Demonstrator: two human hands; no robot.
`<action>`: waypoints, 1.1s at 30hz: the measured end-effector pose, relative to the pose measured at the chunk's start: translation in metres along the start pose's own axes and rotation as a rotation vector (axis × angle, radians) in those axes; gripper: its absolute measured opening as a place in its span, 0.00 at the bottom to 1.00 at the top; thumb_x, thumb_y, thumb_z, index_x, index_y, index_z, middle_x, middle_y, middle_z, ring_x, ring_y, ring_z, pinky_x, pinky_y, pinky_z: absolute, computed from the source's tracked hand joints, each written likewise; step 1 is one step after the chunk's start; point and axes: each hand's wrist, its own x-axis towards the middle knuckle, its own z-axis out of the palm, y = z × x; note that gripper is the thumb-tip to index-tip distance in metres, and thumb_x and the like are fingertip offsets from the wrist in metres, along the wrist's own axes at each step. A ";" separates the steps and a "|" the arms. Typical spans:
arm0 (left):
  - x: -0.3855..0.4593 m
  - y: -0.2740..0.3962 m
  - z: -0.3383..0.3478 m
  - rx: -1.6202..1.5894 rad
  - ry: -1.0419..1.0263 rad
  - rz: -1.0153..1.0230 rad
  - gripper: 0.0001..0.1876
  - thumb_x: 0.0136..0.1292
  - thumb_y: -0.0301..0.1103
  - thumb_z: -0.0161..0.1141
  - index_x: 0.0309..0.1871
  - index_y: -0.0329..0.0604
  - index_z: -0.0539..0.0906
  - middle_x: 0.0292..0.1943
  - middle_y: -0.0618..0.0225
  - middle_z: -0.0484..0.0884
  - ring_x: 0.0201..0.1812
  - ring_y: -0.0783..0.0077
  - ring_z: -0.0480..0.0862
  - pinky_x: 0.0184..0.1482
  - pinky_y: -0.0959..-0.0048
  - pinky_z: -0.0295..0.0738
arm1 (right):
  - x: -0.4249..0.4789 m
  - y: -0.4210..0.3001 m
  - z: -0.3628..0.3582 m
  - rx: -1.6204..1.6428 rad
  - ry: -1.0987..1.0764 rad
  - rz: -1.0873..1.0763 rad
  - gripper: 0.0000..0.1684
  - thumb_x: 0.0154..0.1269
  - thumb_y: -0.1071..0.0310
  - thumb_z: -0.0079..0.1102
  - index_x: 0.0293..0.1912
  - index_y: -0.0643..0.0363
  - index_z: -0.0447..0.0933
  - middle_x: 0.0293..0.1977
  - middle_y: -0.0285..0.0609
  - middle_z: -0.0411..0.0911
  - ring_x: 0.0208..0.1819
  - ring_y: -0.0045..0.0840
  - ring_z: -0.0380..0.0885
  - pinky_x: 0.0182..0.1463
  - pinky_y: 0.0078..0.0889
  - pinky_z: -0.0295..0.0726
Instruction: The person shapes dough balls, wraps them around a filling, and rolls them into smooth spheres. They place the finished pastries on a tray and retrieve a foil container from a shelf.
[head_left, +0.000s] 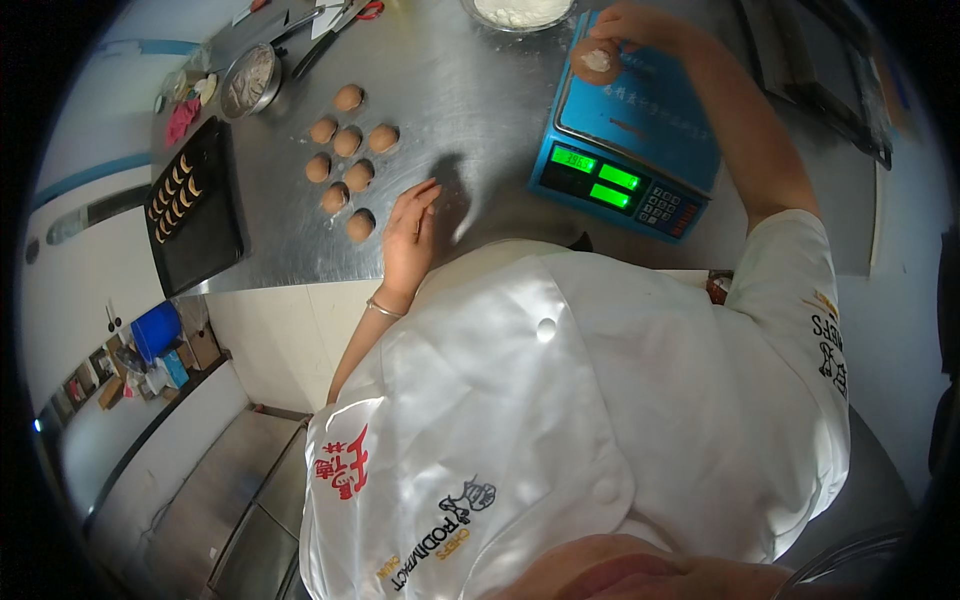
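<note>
My left hand (410, 234) is at the near edge of the steel table, palm turned inward, fingers loosely extended and holding nothing. Just left of it sit several round brown dough balls (347, 141) in a loose group. Over on the right, my right hand (637, 28) reaches over the blue digital scale (637, 97). Its fingers grip the far edge of a round brown dough piece (596, 61) with a white patch on top. Whether that piece also rests on the scale plate I cannot tell. The scale's green displays (600, 176) are lit.
A bowl of white powder (523, 10) stands at the far side. Far left are a metal bowl with brown residue (252, 81), a long knife (328, 41), red-handled scissors (369, 10) and a pink cloth (182, 121). A black baking tray (199, 217) holds crescent-shaped pieces. Dark trays (817, 75) lie right.
</note>
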 end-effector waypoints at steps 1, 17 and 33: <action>0.000 0.000 0.001 -0.001 -0.005 -0.003 0.12 0.65 0.20 0.54 0.50 0.40 0.81 0.54 0.61 0.80 0.52 0.57 0.81 0.52 0.68 0.77 | -0.005 -0.004 0.001 0.025 -0.011 -0.001 0.14 0.60 0.58 0.58 0.29 0.59 0.81 0.21 0.34 0.75 0.24 0.19 0.69 0.29 0.26 0.67; 0.062 0.044 0.005 -1.314 -0.223 -0.476 0.28 0.76 0.49 0.39 0.64 0.31 0.69 0.64 0.55 0.72 0.66 0.58 0.70 0.68 0.65 0.62 | -0.060 -0.099 0.062 0.978 -0.178 -0.058 0.18 0.73 0.55 0.50 0.46 0.62 0.75 0.35 0.41 0.75 0.37 0.24 0.73 0.42 0.28 0.72; 0.047 0.067 -0.034 -1.616 -0.080 -0.495 0.18 0.77 0.36 0.43 0.58 0.28 0.71 0.54 0.54 0.79 0.54 0.64 0.82 0.59 0.66 0.78 | -0.100 -0.135 0.161 0.694 0.187 -0.193 0.19 0.68 0.58 0.59 0.48 0.64 0.81 0.41 0.41 0.82 0.41 0.21 0.79 0.41 0.22 0.79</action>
